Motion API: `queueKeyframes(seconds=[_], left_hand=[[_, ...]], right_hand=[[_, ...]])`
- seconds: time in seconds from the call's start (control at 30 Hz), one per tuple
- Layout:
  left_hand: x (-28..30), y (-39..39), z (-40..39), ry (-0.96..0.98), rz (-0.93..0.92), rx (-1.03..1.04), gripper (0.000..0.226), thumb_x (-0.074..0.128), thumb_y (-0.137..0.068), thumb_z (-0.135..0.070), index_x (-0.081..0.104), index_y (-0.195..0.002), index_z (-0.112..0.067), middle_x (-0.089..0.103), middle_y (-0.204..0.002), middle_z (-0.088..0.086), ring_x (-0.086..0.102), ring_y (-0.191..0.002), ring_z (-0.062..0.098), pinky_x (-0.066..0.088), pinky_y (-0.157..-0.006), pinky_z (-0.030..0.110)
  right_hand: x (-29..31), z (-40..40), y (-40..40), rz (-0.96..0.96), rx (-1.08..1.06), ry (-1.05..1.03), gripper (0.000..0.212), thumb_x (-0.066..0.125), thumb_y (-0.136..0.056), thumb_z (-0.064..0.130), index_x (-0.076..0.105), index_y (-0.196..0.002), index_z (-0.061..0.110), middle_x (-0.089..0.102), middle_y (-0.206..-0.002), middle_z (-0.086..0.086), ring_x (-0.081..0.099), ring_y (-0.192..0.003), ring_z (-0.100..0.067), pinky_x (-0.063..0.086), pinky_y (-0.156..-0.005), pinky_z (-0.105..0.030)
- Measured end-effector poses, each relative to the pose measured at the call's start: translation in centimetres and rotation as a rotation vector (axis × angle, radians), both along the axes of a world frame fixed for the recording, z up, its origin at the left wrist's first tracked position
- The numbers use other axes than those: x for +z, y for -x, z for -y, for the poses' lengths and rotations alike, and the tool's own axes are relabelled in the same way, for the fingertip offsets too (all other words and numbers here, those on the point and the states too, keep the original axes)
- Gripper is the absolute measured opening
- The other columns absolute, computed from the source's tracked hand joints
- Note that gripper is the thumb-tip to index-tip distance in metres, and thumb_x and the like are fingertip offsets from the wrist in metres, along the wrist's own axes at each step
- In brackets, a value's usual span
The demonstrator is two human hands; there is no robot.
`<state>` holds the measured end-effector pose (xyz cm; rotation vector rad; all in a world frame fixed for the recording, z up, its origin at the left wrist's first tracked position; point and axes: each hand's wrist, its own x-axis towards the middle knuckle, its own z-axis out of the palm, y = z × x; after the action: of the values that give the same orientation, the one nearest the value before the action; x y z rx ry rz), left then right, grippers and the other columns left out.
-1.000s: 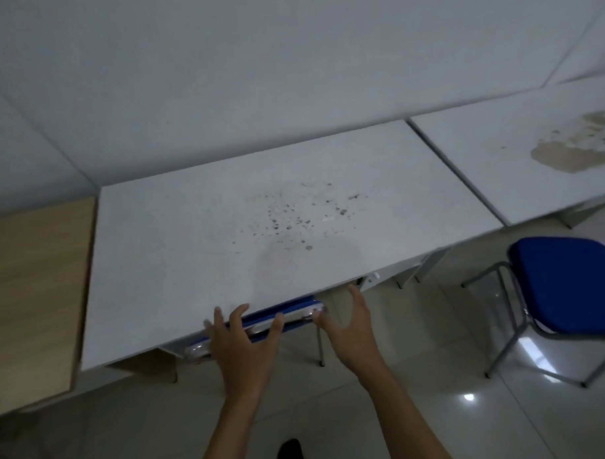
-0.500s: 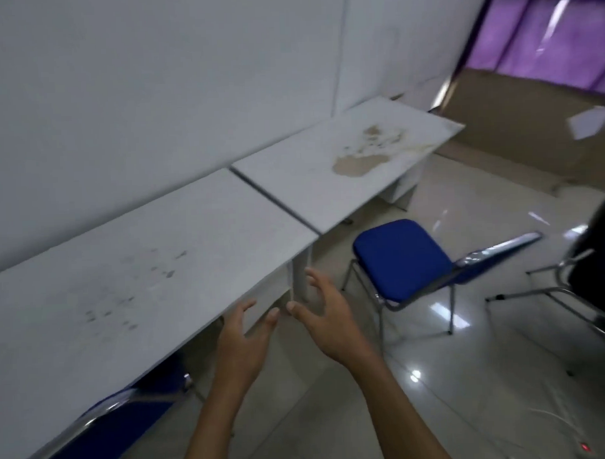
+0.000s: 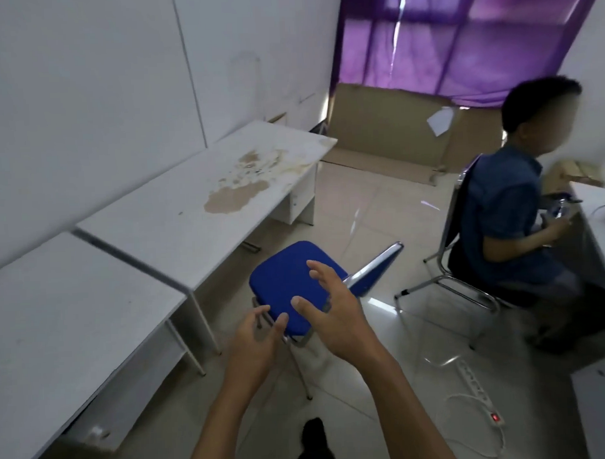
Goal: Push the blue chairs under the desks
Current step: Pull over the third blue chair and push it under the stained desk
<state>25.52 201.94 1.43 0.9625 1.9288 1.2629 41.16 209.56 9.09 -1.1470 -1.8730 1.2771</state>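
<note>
Now the view has swung right from a second ago: the speckled tabletop with a chair tucked beneath it has left the centre, and the stained tabletop [image 3: 204, 212], the purple curtain [image 3: 459, 42] and a seated person [image 3: 513, 218] have come into frame.

Item: blue chair [image 3: 286, 285], centre of frame, standing on the tiled floor [image 3: 362, 206] out in front of the stained tabletop, not under it. Seat faces up; backrest points toward the right of the frame.

Item: left hand [image 3: 253, 337], lower centre, open, fingers loosely curled, holding nothing. It overlaps the near edge of the seat; contact cannot be told.

Item: right hand [image 3: 331, 314], just right of the left, open with fingers spread, holding nothing. It lies over the seat's near right part, hiding the join of seat and backrest; touching or hovering cannot be told.

Item: near tabletop [image 3: 64, 313], lower left, cut off by the frame edge.

Item: power strip [image 3: 474, 384] with cord, lower right on the floor.

Hidden or unclear: the chair's legs are partly covered by the forearms; the object in the seated person's hands is too blurred to name.
</note>
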Motion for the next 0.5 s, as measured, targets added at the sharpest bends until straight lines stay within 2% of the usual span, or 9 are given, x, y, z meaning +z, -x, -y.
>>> queueKeyframes(seconds=[0.07,0.1,0.17,0.2,0.23,0.33,0.5], left_hand=[[-0.7,-1.1,-4.2,0.006,-0.009,-0.038,0.053,0.063,-0.086,-0.071,0.057,-0.127,-0.039,0.057,-0.117,-0.025,0.059,-0.096,-0.013,0.049,-0.059,0.009],[-0.9,-1.5,-6.1,0.007,0.003,-0.054,0.051,0.064,-0.088,-0.067,0.058,-0.128,-0.036,0.059,-0.121,-0.019,0.060,-0.099,-0.008,0.051,-0.063,0.010],[-1.7,-2.6,-10.7,0.024,0.016,-0.088,0.048,0.064,-0.090,-0.063,0.057,-0.128,-0.034,0.059,-0.129,-0.008,0.061,-0.110,0.008,0.057,-0.080,0.027],[-2.1,-3.3,-13.3,0.038,0.029,-0.100,0.046,0.065,-0.091,-0.061,0.057,-0.127,-0.033,0.059,-0.131,-0.006,0.059,-0.114,0.012,0.056,-0.087,0.034],[-2.4,-3.8,-15.3,0.047,0.045,-0.114,0.046,0.065,-0.091,-0.061,0.058,-0.127,-0.033,0.059,-0.133,-0.006,0.057,-0.115,0.013,0.053,-0.089,0.034],[-3.5,-5.2,-20.7,0.069,0.102,-0.169,0.054,0.064,-0.084,-0.069,0.059,-0.126,-0.035,0.059,-0.133,-0.010,0.054,-0.111,0.002,0.042,-0.079,0.020],[-6.6,-7.0,-26.9,0.187,0.121,-0.219,0.056,0.066,-0.083,-0.072,0.059,-0.126,-0.037,0.057,-0.136,-0.011,0.051,-0.121,0.006,0.041,-0.089,0.027]], right_hand=[[-0.7,-3.5,-1.7,0.014,-0.041,0.010,0.063,0.069,-0.093,0.046,0.034,-0.145,0.054,0.043,-0.150,0.018,0.037,-0.136,-0.003,0.037,-0.103,-0.032],[-1.0,-5.1,-2.4,0.025,-0.059,0.016,0.063,0.069,-0.093,0.045,0.035,-0.145,0.053,0.044,-0.149,0.017,0.038,-0.136,-0.004,0.038,-0.101,-0.030],[-1.4,-8.6,-4.0,0.069,-0.081,0.023,0.061,0.068,-0.094,0.043,0.036,-0.145,0.050,0.045,-0.148,0.016,0.042,-0.134,-0.006,0.042,-0.092,-0.022],[-1.5,-10.8,-4.8,0.101,-0.086,0.032,0.061,0.068,-0.094,0.042,0.036,-0.146,0.049,0.046,-0.148,0.015,0.043,-0.132,-0.006,0.042,-0.086,-0.017],[-1.6,-12.5,-5.5,0.138,-0.084,0.044,0.061,0.068,-0.095,0.042,0.036,-0.146,0.048,0.046,-0.148,0.014,0.044,-0.130,-0.006,0.041,-0.083,-0.014],[-1.9,-17.6,-7.1,0.218,-0.066,0.074,0.064,0.069,-0.093,0.044,0.036,-0.148,0.045,0.047,-0.149,0.011,0.044,-0.129,-0.007,0.038,-0.090,-0.023],[-3.2,-24.2,-8.7,0.256,-0.082,0.130,0.063,0.071,-0.092,0.040,0.039,-0.146,0.042,0.045,-0.150,0.004,0.041,-0.124,-0.006,0.037,-0.092,-0.028]])
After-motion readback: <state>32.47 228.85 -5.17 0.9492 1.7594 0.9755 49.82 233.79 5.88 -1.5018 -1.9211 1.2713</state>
